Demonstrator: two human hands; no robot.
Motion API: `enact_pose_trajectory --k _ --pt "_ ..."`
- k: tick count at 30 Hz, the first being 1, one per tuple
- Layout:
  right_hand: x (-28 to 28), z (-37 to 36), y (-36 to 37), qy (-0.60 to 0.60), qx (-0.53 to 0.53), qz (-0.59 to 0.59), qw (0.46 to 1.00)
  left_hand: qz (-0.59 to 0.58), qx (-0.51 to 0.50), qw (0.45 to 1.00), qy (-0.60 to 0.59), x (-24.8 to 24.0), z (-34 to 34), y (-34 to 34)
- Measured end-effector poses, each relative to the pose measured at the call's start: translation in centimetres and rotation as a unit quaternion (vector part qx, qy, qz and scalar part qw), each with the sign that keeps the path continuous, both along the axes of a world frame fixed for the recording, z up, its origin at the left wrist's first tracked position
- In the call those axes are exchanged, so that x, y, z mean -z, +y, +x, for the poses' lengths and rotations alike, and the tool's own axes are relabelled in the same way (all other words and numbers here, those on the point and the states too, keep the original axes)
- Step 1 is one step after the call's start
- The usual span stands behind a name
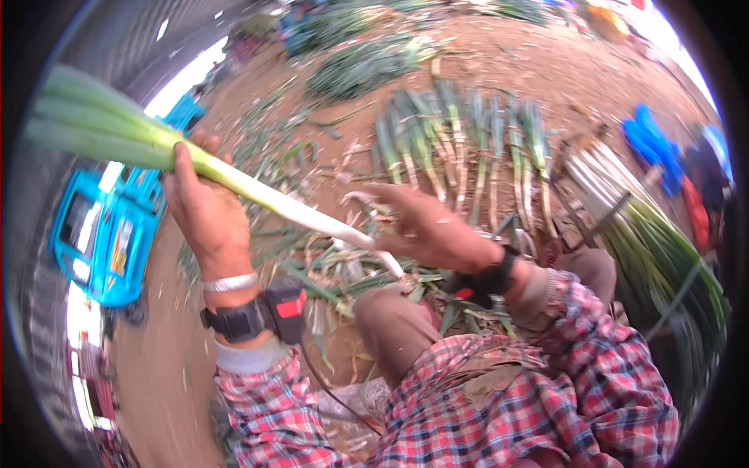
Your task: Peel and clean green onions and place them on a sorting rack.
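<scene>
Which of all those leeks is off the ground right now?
The leek gripped in the left hand; the others lie in a row on the dirt.

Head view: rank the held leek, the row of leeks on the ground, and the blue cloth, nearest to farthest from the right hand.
From the right hand:
1. Held leek, touching its fingers, to its left.
2. Row of leeks, just beyond it on the ground.
3. Blue cloth, far right.
</scene>
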State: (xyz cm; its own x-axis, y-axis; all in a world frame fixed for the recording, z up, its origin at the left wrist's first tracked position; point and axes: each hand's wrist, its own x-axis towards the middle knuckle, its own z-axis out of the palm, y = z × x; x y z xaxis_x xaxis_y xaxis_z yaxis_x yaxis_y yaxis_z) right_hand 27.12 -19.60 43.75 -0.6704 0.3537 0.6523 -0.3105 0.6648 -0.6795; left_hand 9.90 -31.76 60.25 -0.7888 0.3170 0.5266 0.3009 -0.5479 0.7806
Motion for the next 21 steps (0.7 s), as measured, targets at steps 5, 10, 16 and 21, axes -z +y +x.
enact_pose_trajectory --k 5,10,16,21 --pt "-5.3 4.4 2.0 -0.035 0.118 0.028 0.992 -0.108 0.272 0.946 0.143 1.7 11.6 7.2" --pt "-5.4 12.7 5.0 0.125 -0.095 -0.303 0.940 -0.313 0.347 0.832 0.299 7.8 13.1 9.1" --pt "-4.1 22.4 6.9 -0.007 0.123 -0.167 0.978 -0.330 0.301 0.804 0.392 10.3 19.9 11.3" --pt "-8.9 31.2 7.6 0.001 0.401 0.237 0.885 -0.310 0.299 0.777 0.459 11.0 21.3 15.5"
